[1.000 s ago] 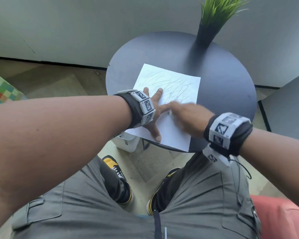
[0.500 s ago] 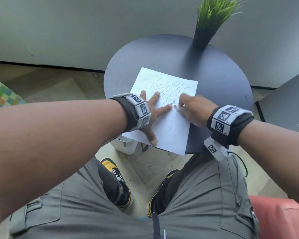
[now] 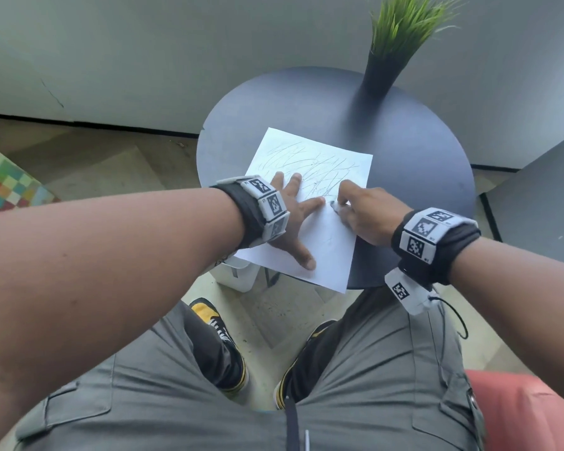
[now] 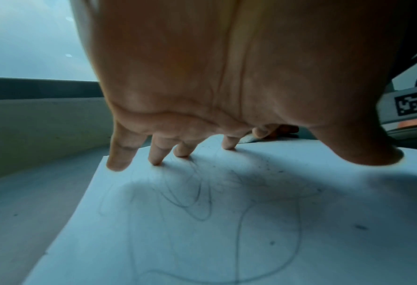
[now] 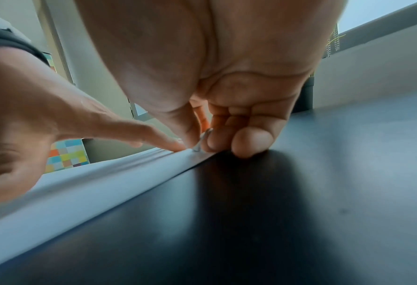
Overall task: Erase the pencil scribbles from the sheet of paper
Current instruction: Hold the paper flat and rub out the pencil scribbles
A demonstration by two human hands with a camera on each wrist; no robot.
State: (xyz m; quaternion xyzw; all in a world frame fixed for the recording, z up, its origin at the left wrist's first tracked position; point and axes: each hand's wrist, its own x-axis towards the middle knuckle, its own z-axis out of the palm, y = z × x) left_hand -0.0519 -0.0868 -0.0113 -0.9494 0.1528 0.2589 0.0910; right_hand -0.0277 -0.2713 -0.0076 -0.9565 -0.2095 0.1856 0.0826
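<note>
**At the near edge of the round table: erasing under way**

On the dark round table (image 3: 404, 177), a white sheet of paper (image 3: 326, 252) is laid toward the near edge, its nearest corner overhanging the rim. Grey pencil scribbles (image 3: 319, 167) are seen across the far half of the sheet; the near half looks mostly cleared, though faint loops remain visible in the left wrist view (image 4: 202, 202), along with dark eraser crumbs.

The left hand (image 3: 287, 222) is spread flat on the sheet, fingers straight and splayed, thumb pointing toward the near edge. It is judged to be placed so in order that the paper is pinned against the rubbing and kept from sliding or creasing. The index finger is stretched toward the working spot, which would keep the paper taut just beside it.

The right hand (image 3: 365, 213) is curled over the sheet's right edge, and a small white eraser (image 3: 337, 206) is pinched between thumb and fingertips (image 5: 249, 142). The eraser is pressed onto the paper close to the left index fingertip, at the border between the cleared and the scribbled parts. A short grip near the tip is likely chosen for firm pressure.

A potted green grass plant (image 3: 401, 30) is stood at the far edge, well apart from the sheet. Roughly half of the task is judged to be left.
</note>
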